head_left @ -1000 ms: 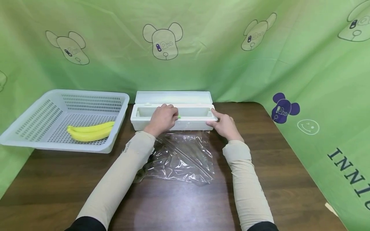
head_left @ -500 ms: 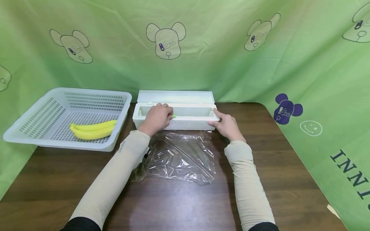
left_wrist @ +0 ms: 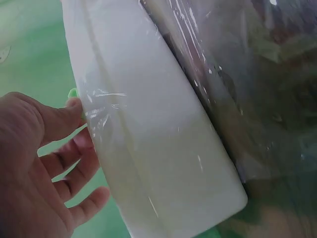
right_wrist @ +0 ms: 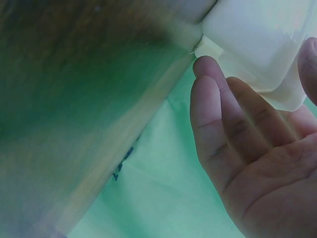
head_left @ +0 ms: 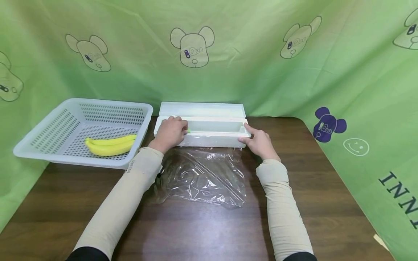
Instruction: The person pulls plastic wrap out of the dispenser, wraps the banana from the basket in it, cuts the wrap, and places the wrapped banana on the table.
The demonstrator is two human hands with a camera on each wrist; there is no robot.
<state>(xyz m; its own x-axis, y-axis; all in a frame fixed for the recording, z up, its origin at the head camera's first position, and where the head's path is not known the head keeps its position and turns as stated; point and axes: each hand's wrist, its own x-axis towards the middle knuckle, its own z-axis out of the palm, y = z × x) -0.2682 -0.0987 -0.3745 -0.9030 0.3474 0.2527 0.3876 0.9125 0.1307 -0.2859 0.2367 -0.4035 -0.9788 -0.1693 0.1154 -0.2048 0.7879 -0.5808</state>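
Note:
A white cling film dispenser point(head_left: 212, 140) stands at the back of the table with its lid point(head_left: 202, 109) raised. My left hand point(head_left: 171, 132) is at the front rim, left of the middle, where thumb and forefinger pinch a small green slide cutter point(left_wrist: 73, 93). My right hand point(head_left: 261, 143) holds the dispenser's right end, thumb at the front and forefinger on the rim; its other fingers point(right_wrist: 205, 104) stretch along the end. A sheet of clear cling film point(head_left: 205, 177) runs over the front wall and lies wrinkled on the table.
To the left, a white plastic basket point(head_left: 36, 154) with slotted walls holds yellow bananas point(head_left: 111, 146). A green printed curtain point(head_left: 248, 83) hangs behind and to the right of the brown wooden table point(head_left: 196, 232).
My left hand has slid left along the dispenser's rim with the green slide cutter. The right hand keeps its place on the end. The head view has shifted slightly.

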